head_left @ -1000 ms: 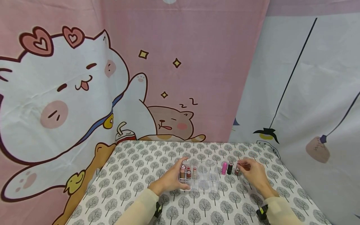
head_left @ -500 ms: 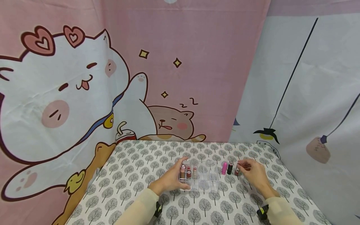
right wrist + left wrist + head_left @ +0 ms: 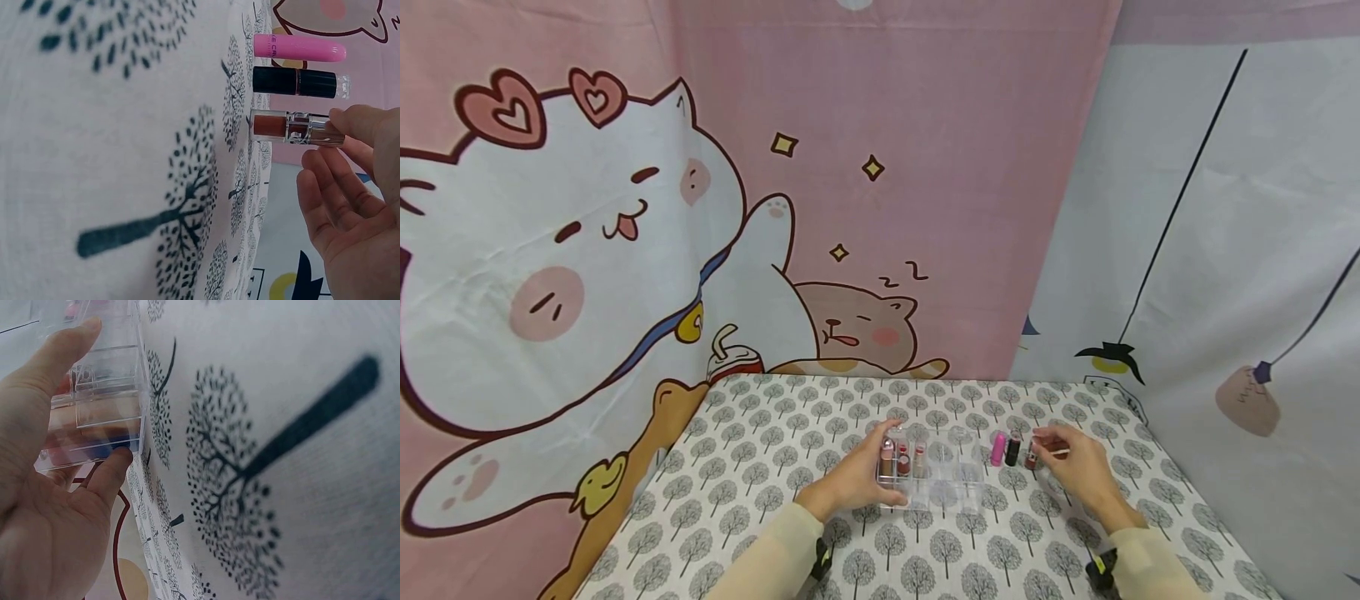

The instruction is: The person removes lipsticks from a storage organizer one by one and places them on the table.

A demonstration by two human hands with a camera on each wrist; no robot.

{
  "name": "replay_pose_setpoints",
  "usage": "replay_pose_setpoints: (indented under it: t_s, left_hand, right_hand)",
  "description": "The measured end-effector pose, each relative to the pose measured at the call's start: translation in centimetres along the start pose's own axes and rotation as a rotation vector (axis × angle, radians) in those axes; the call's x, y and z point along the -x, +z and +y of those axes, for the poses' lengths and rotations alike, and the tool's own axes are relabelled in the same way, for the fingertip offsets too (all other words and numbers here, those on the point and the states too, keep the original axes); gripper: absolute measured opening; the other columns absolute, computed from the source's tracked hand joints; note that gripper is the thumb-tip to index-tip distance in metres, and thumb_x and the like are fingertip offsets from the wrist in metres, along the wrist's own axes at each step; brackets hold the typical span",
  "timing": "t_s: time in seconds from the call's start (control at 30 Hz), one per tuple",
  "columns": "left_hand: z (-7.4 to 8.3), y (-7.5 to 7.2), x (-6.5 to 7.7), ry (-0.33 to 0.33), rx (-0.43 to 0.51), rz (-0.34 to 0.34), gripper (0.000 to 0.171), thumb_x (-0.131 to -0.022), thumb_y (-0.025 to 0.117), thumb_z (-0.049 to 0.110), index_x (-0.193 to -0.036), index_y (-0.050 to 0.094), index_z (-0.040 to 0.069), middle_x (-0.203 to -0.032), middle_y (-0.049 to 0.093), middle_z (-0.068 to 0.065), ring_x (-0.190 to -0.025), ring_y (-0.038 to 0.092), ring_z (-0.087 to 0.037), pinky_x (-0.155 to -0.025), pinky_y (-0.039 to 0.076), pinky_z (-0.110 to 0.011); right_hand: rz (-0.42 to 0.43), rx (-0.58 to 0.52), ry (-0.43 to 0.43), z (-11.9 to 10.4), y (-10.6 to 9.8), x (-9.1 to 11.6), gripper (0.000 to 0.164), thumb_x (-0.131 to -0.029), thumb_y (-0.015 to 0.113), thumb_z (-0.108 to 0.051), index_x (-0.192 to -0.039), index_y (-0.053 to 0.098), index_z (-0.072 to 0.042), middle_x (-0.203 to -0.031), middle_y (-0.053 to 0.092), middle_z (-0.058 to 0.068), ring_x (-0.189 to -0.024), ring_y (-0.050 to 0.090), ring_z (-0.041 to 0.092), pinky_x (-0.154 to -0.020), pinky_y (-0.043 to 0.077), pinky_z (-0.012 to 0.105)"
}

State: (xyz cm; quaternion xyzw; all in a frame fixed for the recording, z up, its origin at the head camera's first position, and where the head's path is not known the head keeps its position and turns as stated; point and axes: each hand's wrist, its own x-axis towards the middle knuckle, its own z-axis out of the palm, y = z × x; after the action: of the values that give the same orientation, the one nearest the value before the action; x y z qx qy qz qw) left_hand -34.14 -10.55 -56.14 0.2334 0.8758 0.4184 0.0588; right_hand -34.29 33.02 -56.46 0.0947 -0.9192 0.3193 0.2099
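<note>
My left hand [image 3: 850,479] grips the left end of a clear plastic organizer [image 3: 951,477], thumb on the near side and fingers on the far side. Upright in its left compartments stand a brown lipstick [image 3: 887,463], a red one [image 3: 903,461] and a pale one with a red top [image 3: 919,462]. To the organizer's right, my right hand [image 3: 1081,465] pinches the top of a lipstick tube with a clear case and red-brown lower part [image 3: 270,126]. That tube stands upright on the cloth. Beside it are a black lipstick tube [image 3: 294,82] and a bright pink one [image 3: 300,48].
A white cloth with grey tree prints [image 3: 917,542] covers the table. A pink cartoon curtain [image 3: 970,208] hangs behind it, and a pale printed curtain [image 3: 1262,250] hangs along the right side.
</note>
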Motion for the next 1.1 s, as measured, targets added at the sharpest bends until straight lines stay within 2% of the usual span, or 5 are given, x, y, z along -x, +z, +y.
replay_pose_setpoints:
  t_s: [0.43, 0.7, 0.83, 1.0, 1.1]
  left_hand:
    - [-0.1, 0.0, -0.1, 0.008, 0.001, 0.002, 0.141, -0.078, 0.111, 0.034, -0.18, 0.016, 0.059, -0.172, 0.058, -0.011, -0.143, 0.069, -0.028, -0.13, 0.053, -0.064]
    - [-0.1, -0.1, -0.1, 0.007, 0.01, 0.003, 0.141, -0.078, 0.111, 0.033, -0.18, 0.017, 0.059, -0.167, 0.06, -0.009, -0.137, 0.07, -0.024, -0.128, 0.055, -0.061]
    - [-0.2, 0.0, -0.1, 0.002, 0.007, 0.0, 0.14, -0.079, 0.111, 0.034, -0.179, 0.017, 0.061, -0.168, 0.06, -0.009, -0.138, 0.07, -0.025, -0.128, 0.055, -0.062]
    - [-0.3, 0.1, 0.0, -0.004, 0.007, -0.002, 0.14, -0.079, 0.111, 0.035, -0.178, 0.017, 0.061, -0.171, 0.058, -0.01, -0.144, 0.069, -0.029, -0.131, 0.052, -0.064]
    - [-0.3, 0.1, 0.1, -0.001, 0.007, 0.001, 0.139, -0.079, 0.111, 0.035, -0.179, 0.018, 0.06, -0.171, 0.058, -0.011, -0.145, 0.068, -0.03, -0.131, 0.052, -0.065]
  right_hand:
    - [0.02, 0.016, 0.035, -0.1, -0.2, 0.4, 0.035, -0.106, 0.087, -0.015, -0.138, 0.08, -0.004, -0.126, 0.083, 0.018, -0.113, 0.082, 0.037, -0.1, 0.069, 0.058]
    - [0.081, 0.014, 0.021, -1.1, -0.6, 0.6, 0.039, -0.107, 0.087, -0.02, -0.142, 0.079, -0.005, -0.133, 0.078, 0.022, -0.117, 0.079, 0.045, -0.102, 0.065, 0.069]
    - [0.13, 0.016, -0.017, -1.9, -0.8, 0.7, 0.037, -0.106, 0.088, -0.018, -0.141, 0.081, -0.007, -0.133, 0.079, 0.02, -0.117, 0.079, 0.042, -0.101, 0.067, 0.061]
    - [0.196, 0.014, -0.084, -3.3, -1.1, 0.9, 0.036, -0.104, 0.09, -0.016, -0.138, 0.083, -0.011, -0.133, 0.08, 0.015, -0.115, 0.08, 0.039, -0.097, 0.065, 0.03]
    - [0.225, -0.002, -0.126, -4.2, -1.2, 0.9, 0.037, -0.102, 0.091, -0.012, -0.138, 0.083, -0.012, -0.13, 0.081, 0.014, -0.112, 0.079, 0.037, -0.096, 0.062, 0.022]
